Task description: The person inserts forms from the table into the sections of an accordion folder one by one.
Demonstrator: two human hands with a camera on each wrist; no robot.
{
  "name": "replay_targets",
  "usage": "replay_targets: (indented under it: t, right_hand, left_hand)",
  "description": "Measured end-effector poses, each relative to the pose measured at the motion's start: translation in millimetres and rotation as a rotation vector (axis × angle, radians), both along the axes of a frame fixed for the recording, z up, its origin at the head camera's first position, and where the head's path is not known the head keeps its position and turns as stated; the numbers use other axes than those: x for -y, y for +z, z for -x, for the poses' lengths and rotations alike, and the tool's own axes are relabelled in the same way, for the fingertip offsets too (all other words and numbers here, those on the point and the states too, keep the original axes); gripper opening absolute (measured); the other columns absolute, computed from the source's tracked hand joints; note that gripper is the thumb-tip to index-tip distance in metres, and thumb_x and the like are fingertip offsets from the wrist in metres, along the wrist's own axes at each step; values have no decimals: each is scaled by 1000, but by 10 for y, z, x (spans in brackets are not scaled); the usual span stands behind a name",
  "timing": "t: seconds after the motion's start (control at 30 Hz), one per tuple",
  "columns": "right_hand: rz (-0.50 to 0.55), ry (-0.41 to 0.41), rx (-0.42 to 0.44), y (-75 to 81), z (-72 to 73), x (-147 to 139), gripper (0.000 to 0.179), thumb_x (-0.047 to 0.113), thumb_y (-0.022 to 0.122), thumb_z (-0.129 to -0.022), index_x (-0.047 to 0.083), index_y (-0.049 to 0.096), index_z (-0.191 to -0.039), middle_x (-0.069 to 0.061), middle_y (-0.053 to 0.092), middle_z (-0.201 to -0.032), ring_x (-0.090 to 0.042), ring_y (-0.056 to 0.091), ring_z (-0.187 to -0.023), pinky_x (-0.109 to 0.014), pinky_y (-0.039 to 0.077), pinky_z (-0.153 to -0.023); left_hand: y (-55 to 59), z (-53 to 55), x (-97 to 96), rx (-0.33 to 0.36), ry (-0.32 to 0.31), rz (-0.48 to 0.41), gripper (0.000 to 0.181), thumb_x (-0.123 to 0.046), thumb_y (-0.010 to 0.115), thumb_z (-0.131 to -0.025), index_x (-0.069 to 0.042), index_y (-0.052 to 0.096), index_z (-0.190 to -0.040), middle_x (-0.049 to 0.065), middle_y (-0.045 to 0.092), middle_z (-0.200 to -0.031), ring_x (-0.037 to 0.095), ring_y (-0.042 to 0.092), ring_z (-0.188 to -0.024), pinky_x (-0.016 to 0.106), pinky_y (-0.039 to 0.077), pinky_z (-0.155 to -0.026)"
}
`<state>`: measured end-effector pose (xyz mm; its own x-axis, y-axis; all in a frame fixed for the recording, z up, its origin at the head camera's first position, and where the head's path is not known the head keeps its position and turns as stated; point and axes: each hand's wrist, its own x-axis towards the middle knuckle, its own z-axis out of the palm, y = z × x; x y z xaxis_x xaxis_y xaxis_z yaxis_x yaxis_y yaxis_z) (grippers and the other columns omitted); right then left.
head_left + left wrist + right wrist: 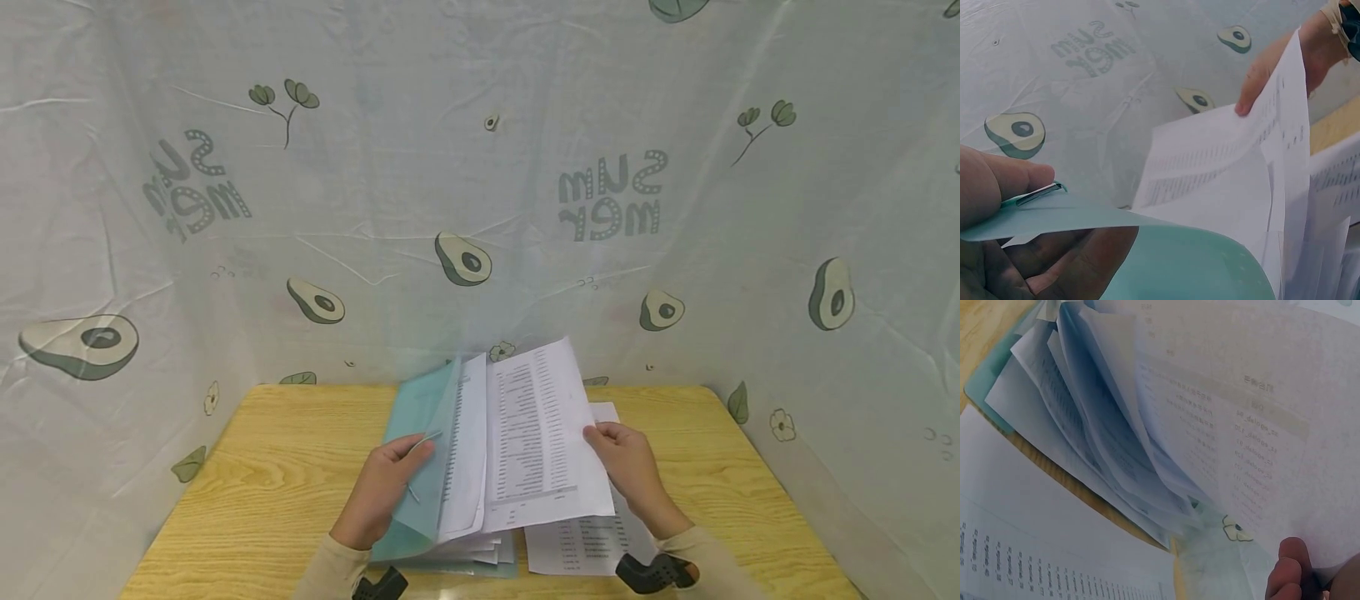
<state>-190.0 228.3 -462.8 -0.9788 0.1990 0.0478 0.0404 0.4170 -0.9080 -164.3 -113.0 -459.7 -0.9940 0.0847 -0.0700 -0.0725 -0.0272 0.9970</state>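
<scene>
My left hand [378,492] grips the raised cover of a translucent teal folder [420,404], thumb on one face and fingers behind it. A thin metal strip [1038,194] shows beside the thumb in the left wrist view. Between thumb and fingers, my right hand [633,471] pinches the right edge of a printed sheet [525,442], lifted and tilted. That sheet's left side meets other papers [463,467] inside the folder. Several more sheets [1054,406] fan out within the folder in the right wrist view.
A separate printed sheet [585,550] lies on the wooden table [285,467], partly under the lifted sheet and right hand. A pale curtain [390,150] with avocado prints hangs behind the table and along both sides.
</scene>
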Motion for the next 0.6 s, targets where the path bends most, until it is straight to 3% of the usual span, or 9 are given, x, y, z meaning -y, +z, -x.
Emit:
replay_targets:
  t: [0.6]
  right_hand:
    - [30, 51, -16, -134, 82, 371, 31, 22, 67, -102, -6, 73, -112, -10, 76, -88, -17, 69, -68, -26, 54, -56]
  left_hand:
    - [-10, 2, 20, -7, -9, 8, 49, -36, 69, -101, 0, 67, -134, 12, 73, -109, 17, 69, -86, 32, 58, -70]
